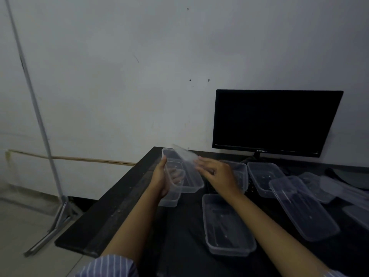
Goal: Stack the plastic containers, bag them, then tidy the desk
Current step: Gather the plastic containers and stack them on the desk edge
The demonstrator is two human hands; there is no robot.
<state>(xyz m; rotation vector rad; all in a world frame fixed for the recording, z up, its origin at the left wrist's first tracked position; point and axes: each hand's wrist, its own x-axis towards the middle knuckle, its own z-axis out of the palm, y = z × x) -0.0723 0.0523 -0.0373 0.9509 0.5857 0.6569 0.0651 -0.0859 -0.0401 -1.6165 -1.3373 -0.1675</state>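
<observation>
Containers: light, thin, slippery plastic, so take them by the rim. Left hand grips the stack; right hand is blurred, grip unclear.

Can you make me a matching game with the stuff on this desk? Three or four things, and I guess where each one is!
Things:
1. monitor
2. left hand
3. empty container
4. metal stand

Places:
A. on the floor, left of the desk
B. lying alone on the desk between the two arms
C. at the back of the desk by the wall, screen dark
D. holding a clear container at the desk's left edge

Pairs: 1-C, 2-D, 3-B, 4-A
</observation>
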